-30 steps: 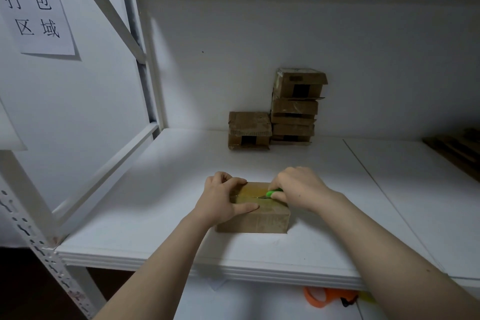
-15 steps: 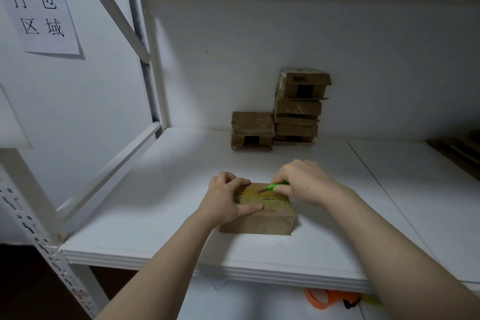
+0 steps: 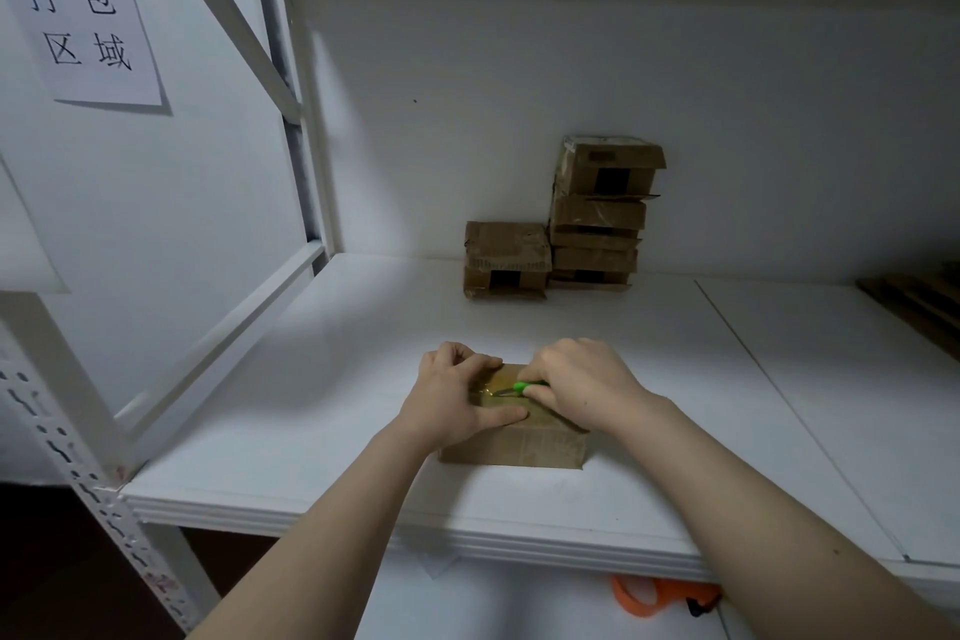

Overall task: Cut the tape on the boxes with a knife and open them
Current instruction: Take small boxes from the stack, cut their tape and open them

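Cardboard box (image 3: pixel 519 437) sits at 6 o'clock on the shelf (image 3: pixel 311 405), our left hand (image 3: pixel 452 400) clamping it and our right hand (image 3: pixel 576 385) gripping the green knife (image 3: pixel 524 386), which could slip toward 9 o'clock into that left hand.

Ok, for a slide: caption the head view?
The left hand holds a taped cardboard box on a white shelf while the right hand holds a green-handled knife to its top.

Single head-worn view, facing forward and down, close over shelf (image 3: pixel 311 411)
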